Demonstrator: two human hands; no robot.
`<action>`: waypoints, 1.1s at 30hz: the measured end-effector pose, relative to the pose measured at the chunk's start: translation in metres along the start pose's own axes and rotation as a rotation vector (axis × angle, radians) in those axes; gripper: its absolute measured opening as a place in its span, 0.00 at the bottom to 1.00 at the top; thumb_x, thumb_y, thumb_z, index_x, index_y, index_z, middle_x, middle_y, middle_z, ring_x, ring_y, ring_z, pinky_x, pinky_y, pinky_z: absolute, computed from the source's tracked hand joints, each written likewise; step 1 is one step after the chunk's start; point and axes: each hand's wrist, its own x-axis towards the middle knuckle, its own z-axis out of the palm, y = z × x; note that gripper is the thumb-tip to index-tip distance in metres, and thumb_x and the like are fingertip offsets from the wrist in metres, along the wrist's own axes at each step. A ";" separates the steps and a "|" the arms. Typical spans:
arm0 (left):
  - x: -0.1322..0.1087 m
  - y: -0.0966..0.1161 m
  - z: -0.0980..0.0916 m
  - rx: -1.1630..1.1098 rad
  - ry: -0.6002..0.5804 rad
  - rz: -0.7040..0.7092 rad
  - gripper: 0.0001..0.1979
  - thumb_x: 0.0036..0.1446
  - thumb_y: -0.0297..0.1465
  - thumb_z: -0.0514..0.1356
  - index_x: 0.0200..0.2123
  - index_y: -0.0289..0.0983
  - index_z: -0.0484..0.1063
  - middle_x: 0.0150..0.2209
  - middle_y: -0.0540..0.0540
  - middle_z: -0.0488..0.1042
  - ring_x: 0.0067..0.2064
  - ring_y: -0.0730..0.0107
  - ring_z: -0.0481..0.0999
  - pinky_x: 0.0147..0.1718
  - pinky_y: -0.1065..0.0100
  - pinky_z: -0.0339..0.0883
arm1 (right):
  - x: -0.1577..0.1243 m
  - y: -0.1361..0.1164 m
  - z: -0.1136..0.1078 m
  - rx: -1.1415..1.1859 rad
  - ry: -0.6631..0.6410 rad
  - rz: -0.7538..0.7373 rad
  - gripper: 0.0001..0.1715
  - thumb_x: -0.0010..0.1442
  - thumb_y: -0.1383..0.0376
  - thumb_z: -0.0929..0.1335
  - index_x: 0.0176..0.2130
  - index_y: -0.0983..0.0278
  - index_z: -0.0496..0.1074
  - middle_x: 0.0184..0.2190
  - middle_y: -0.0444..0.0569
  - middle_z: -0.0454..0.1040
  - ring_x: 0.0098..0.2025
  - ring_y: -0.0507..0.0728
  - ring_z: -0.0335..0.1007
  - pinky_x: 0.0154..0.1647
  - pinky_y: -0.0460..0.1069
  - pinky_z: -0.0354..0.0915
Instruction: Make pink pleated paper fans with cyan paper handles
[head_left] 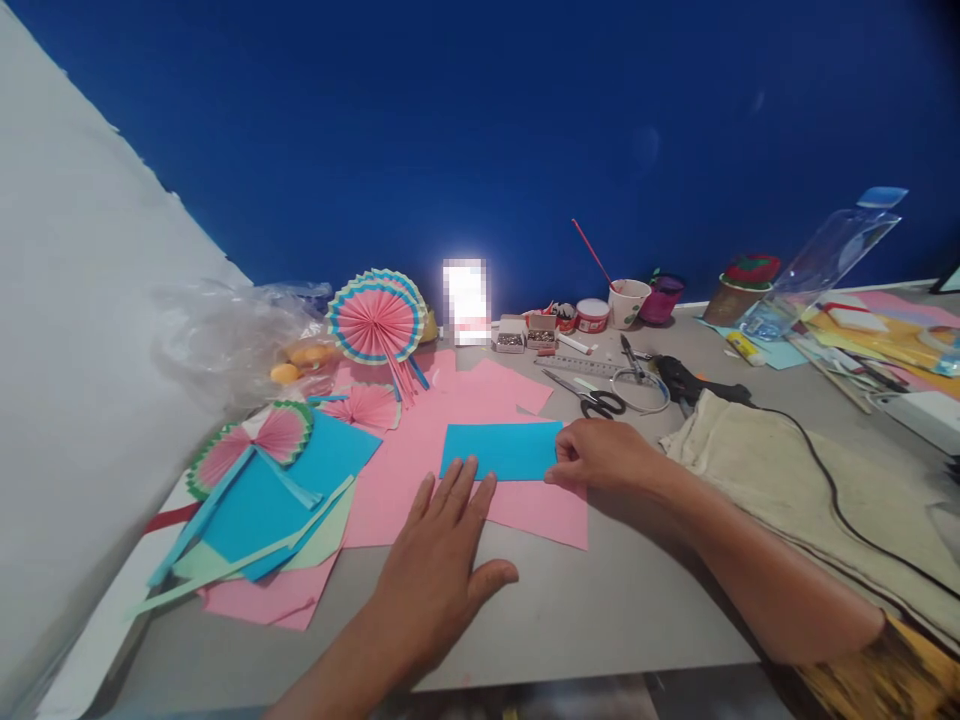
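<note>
A rectangular piece of blue paper (501, 448), possibly folded, lies over pink paper sheets (390, 500) at the middle of the table. My left hand (450, 540) is flat with fingers spread, its fingertips at the lower left edge of the blue piece. At the right end, my right hand (604, 455) has its fingers curled, pinching the edge of the blue paper. Just beyond that hand rest scissors (600, 402) with black handles. Left of my hands, a pink and green pleated paper bow (251, 440) sits on larger blue paper (262, 510).
Behind stands a round pleated paper fan (377, 318), beside a plastic bag (232, 330). A bright phone-like screen (465, 300) leans at the wall. Rightward are a ruler (585, 370), a glue gun (694, 380) with its cord, a beige cloth (795, 480) and a tilted plastic bottle (825, 260).
</note>
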 end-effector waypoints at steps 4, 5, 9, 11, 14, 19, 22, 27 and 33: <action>-0.006 -0.012 -0.001 0.015 0.025 0.018 0.40 0.65 0.56 0.50 0.72 0.41 0.53 0.74 0.39 0.48 0.74 0.49 0.49 0.69 0.44 0.51 | -0.001 0.000 -0.001 0.002 -0.005 -0.011 0.14 0.53 0.54 0.71 0.25 0.61 0.73 0.28 0.43 0.78 0.30 0.53 0.68 0.27 0.48 0.49; -0.008 -0.015 -0.001 0.021 0.031 0.019 0.40 0.65 0.56 0.50 0.72 0.41 0.53 0.74 0.39 0.48 0.74 0.49 0.49 0.68 0.45 0.52 | -0.001 0.000 -0.001 -0.001 -0.008 -0.014 0.14 0.53 0.54 0.71 0.25 0.61 0.73 0.28 0.43 0.78 0.30 0.53 0.68 0.27 0.48 0.49; -0.015 -0.024 0.002 0.061 0.063 0.006 0.39 0.66 0.54 0.50 0.72 0.40 0.52 0.74 0.38 0.49 0.74 0.49 0.50 0.67 0.45 0.55 | -0.002 0.004 0.000 -0.052 -0.017 -0.052 0.13 0.56 0.55 0.69 0.27 0.60 0.74 0.31 0.45 0.79 0.31 0.54 0.69 0.26 0.48 0.48; -0.018 -0.025 0.006 0.087 0.102 -0.005 0.39 0.66 0.54 0.51 0.72 0.39 0.53 0.74 0.37 0.50 0.74 0.47 0.50 0.66 0.45 0.55 | -0.002 0.007 0.000 -0.092 -0.022 -0.065 0.14 0.58 0.55 0.68 0.29 0.60 0.75 0.33 0.46 0.79 0.32 0.54 0.70 0.26 0.48 0.48; -0.016 -0.016 0.009 0.121 0.213 -0.032 0.39 0.64 0.53 0.54 0.70 0.37 0.57 0.73 0.35 0.53 0.74 0.42 0.49 0.66 0.41 0.53 | -0.003 0.010 -0.002 -0.134 -0.043 -0.068 0.14 0.59 0.55 0.68 0.30 0.60 0.76 0.35 0.47 0.80 0.32 0.55 0.70 0.26 0.48 0.47; 0.005 0.025 0.003 0.010 0.193 0.107 0.42 0.62 0.55 0.56 0.70 0.34 0.57 0.72 0.36 0.54 0.73 0.45 0.54 0.67 0.46 0.55 | -0.003 0.007 -0.005 -0.167 -0.061 -0.051 0.13 0.58 0.54 0.69 0.31 0.60 0.77 0.35 0.48 0.80 0.33 0.56 0.71 0.27 0.48 0.47; 0.018 0.041 0.002 -0.047 0.100 0.123 0.43 0.62 0.55 0.56 0.70 0.32 0.58 0.71 0.34 0.56 0.72 0.45 0.56 0.66 0.44 0.56 | -0.004 0.007 -0.006 -0.158 -0.061 -0.064 0.14 0.59 0.54 0.68 0.32 0.60 0.77 0.35 0.48 0.80 0.34 0.56 0.71 0.27 0.49 0.47; 0.023 0.036 0.015 -0.014 0.169 0.114 0.41 0.64 0.53 0.54 0.70 0.32 0.57 0.71 0.35 0.58 0.70 0.46 0.60 0.66 0.46 0.56 | -0.005 0.016 -0.010 -0.116 -0.099 -0.143 0.10 0.58 0.59 0.67 0.32 0.60 0.77 0.34 0.46 0.79 0.34 0.55 0.71 0.27 0.48 0.48; 0.023 0.031 0.033 0.048 0.317 0.139 0.44 0.62 0.60 0.51 0.70 0.34 0.59 0.70 0.35 0.61 0.69 0.46 0.61 0.64 0.48 0.53 | -0.005 0.020 -0.014 -0.110 -0.164 -0.138 0.09 0.55 0.62 0.67 0.32 0.60 0.78 0.33 0.46 0.80 0.33 0.56 0.70 0.28 0.48 0.49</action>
